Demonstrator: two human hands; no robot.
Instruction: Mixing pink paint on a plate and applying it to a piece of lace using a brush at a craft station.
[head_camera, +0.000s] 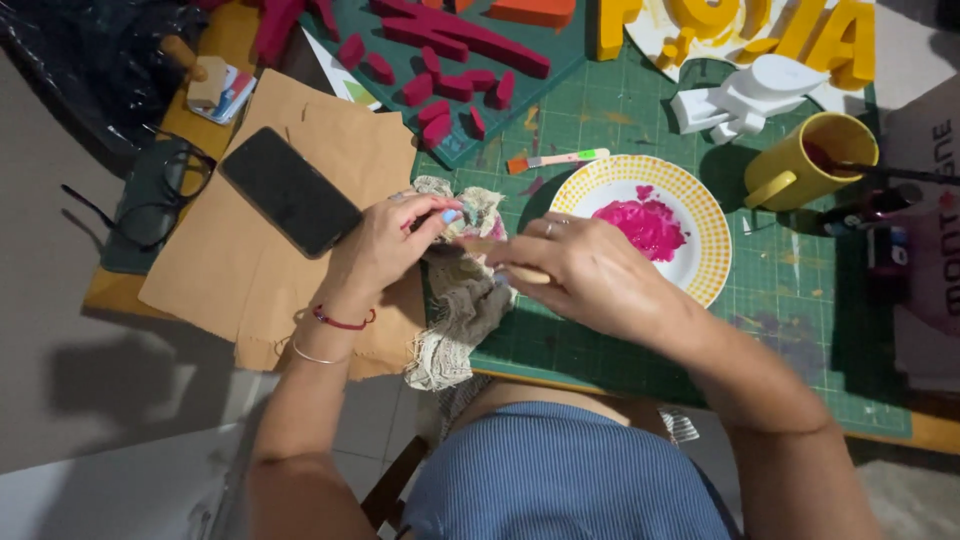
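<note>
At frame centre, the left hand (385, 245) pinches a frayed cloth (462, 300); the right hand (585, 275) is closed on a wooden handle (510, 270). A plate (700, 215) of pink paint lies right, a phone (290, 190) upper left.

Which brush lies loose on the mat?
The small brush with the pale handle and orange bristles, above the plate; the other stands in the yellow mug.
</note>
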